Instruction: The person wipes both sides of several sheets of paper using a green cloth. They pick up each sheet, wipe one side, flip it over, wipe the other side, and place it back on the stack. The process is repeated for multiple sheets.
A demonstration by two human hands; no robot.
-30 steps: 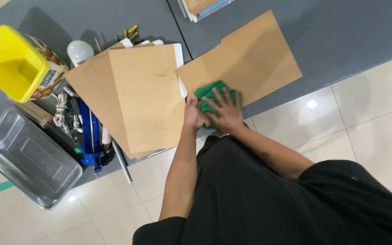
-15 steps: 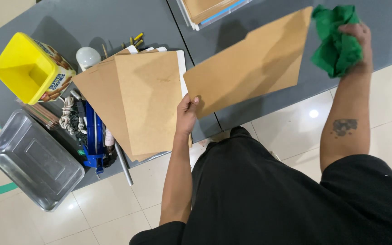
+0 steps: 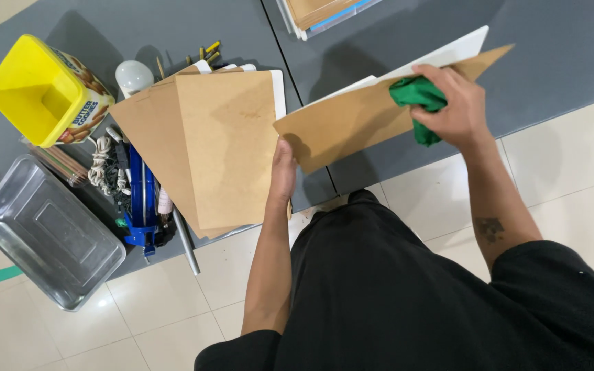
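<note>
Your left hand (image 3: 283,172) pinches the brown board's (image 3: 352,124) near-left corner; its long axis runs far-right, where your right hand (image 3: 452,103) presses a clenched green cloth (image 3: 417,93).

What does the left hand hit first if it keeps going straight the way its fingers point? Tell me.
The left hand points up the picture, gripping the near edge of the tilted brown board. Going straight on, it would probably meet that board's underside first; beyond lies the grey table, though depth is hard to judge.
</note>
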